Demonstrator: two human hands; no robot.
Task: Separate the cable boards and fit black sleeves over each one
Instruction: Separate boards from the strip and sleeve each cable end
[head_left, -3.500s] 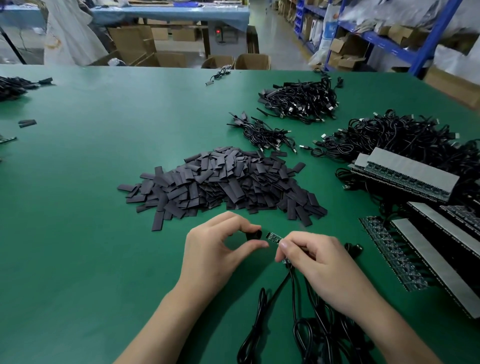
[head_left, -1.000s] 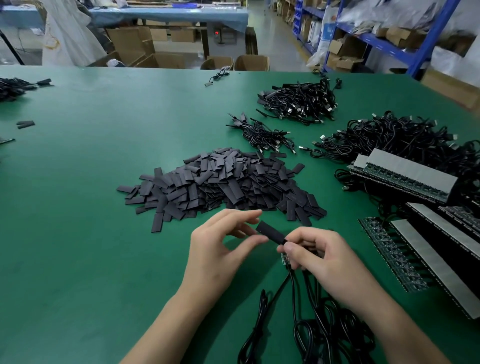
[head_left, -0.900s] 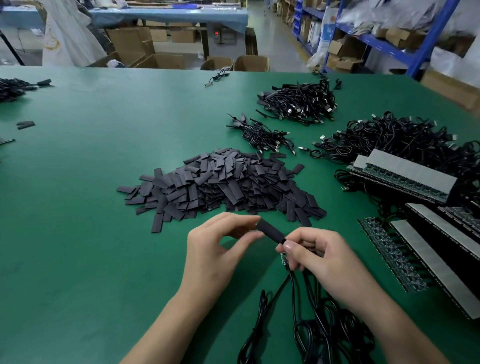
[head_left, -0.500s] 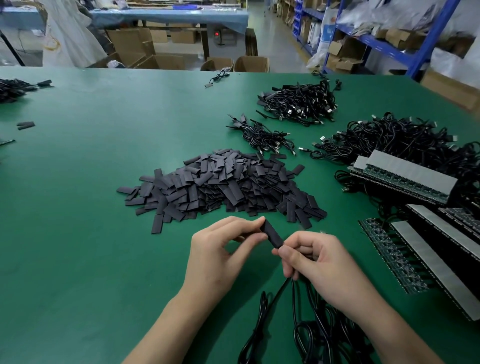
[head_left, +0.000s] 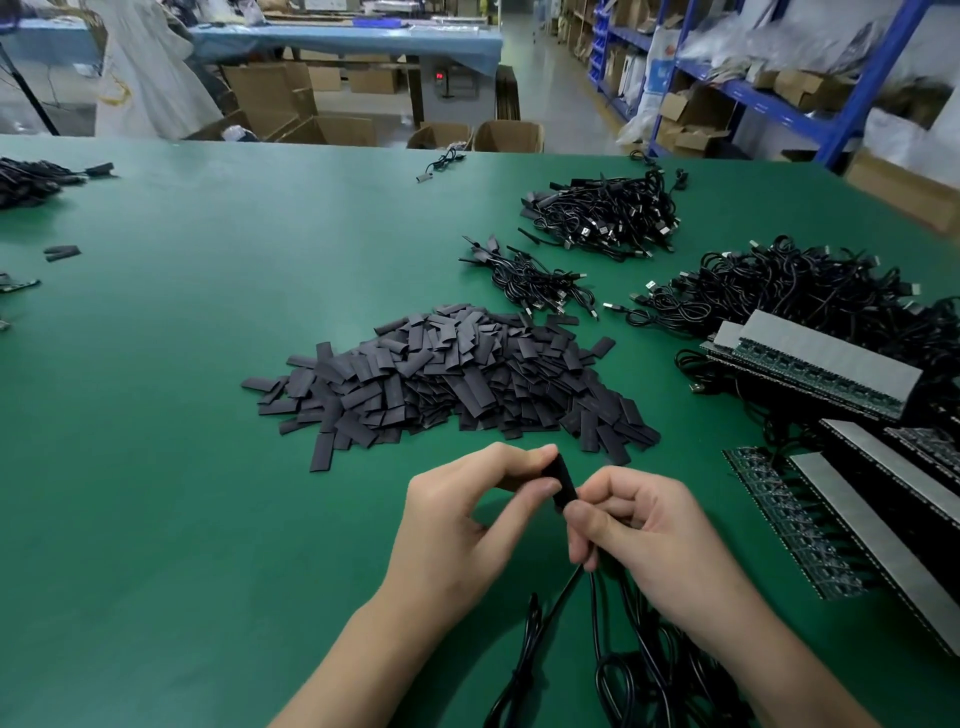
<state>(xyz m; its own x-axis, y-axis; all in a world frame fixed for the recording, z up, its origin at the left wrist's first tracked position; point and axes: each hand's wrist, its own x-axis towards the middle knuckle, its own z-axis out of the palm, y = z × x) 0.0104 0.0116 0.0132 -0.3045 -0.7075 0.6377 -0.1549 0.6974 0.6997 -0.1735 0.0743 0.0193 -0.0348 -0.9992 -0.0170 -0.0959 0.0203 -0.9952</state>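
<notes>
At the near edge, loops of thin black cable (head_left: 613, 675) lie on the green desk (head_left: 156, 467). One strand runs up into the right hand (head_left: 654, 535), whose thumb and fingers pinch it just below a short black tubular sleeve (head_left: 563, 480). The left hand (head_left: 457, 530) pinches that sleeve's upper part between thumb and forefinger, so the two hands sit close together above the desk. Whether a board is inside the sleeve is hidden. Beyond them spreads a wide heap of flat black sleeve pieces (head_left: 452, 374). At the right lie strips of joined green cable boards (head_left: 795, 514) with grey backing. Farther right sit heaps of black plugged cables (head_left: 602, 218).
</notes>
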